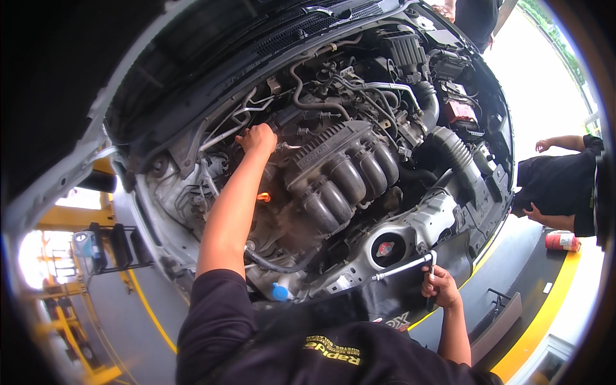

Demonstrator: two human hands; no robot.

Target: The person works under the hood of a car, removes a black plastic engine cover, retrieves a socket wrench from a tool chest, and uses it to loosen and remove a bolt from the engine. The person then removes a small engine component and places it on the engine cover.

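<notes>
My right hand (441, 287) is closed round the handle of a ratchet wrench (432, 262) near the front edge of the engine bay. A long silver extension bar (401, 267) points left from its head. My left arm reaches far into the bay, and my left hand (258, 138) is closed beside the black intake manifold (340, 176). Its fingers curl down among hoses and metal pipes; whatever they grip is hidden. An orange dipstick loop (264, 197) lies just right of my left forearm. Between my hands, a red-marked radiator cap (385, 249) shows through a round opening.
The raised hood (58, 115) hangs at the left. A blue reservoir cap (280, 292) sits at the front, and a battery (460, 112) at the far right. A co-worker (555, 183) stands at the right near a red can (563, 241); another person (475, 22) is behind the car.
</notes>
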